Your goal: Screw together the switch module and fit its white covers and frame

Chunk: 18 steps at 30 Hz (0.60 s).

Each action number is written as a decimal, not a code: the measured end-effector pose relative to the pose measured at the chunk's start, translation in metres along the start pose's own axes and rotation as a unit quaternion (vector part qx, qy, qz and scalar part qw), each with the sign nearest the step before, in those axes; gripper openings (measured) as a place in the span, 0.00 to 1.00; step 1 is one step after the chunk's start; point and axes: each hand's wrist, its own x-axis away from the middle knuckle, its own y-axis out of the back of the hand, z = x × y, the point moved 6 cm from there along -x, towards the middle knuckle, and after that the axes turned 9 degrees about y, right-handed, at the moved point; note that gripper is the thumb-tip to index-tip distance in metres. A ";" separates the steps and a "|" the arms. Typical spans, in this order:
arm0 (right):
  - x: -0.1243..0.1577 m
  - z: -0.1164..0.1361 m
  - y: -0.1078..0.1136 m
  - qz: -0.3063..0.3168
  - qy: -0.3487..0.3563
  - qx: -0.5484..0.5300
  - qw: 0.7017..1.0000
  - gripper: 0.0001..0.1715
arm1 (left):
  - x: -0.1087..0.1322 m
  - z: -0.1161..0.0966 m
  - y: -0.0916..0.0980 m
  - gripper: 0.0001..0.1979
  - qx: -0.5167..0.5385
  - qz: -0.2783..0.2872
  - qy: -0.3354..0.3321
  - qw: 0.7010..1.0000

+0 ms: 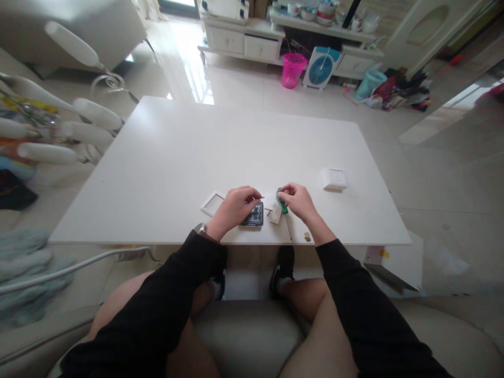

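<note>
My left hand (238, 203) is closed in a pinch on a small thin dark piece that looks like a screw (262, 198). Below its fingers lies the dark back of a switch or socket panel (256, 215), partly covered by the hand. A white square frame (212, 203) rests beside my left wrist. My right hand (296, 198) has its fingers pressed together over the handle of a green screwdriver (283, 206), whose shaft points toward me. A small pale packet (275, 214) lies against that handle; whether my fingertips grip it cannot be made out. Small dark screws (269, 212) appear beside the packet.
A white socket box (334, 179) stands to the right on the white table (252, 142). Near the front edge is a small yellow sticker (307, 237). White lamp arms (88, 131) reach in at the left. Beyond the table are a pink basket (293, 71) and a blue fan (321, 67).
</note>
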 end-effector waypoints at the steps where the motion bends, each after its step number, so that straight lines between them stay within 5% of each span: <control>1: -0.003 -0.004 0.011 -0.025 0.015 0.097 0.995 0.07 | 0.000 0.000 0.002 0.05 0.001 -0.005 0.002 1.000; 4: -0.006 -0.024 0.018 0.030 -0.012 0.260 0.965 0.11 | -0.001 0.002 0.004 0.06 0.012 -0.010 0.010 1.000; 8: -0.003 -0.039 0.003 0.121 -0.022 0.343 0.931 0.19 | -0.002 0.002 0.004 0.06 0.021 0.004 0.017 1.000; 18: -0.004 -0.048 -0.010 0.164 -0.042 0.371 0.913 0.17 | -0.001 0.002 0.005 0.06 0.063 0.000 0.036 0.997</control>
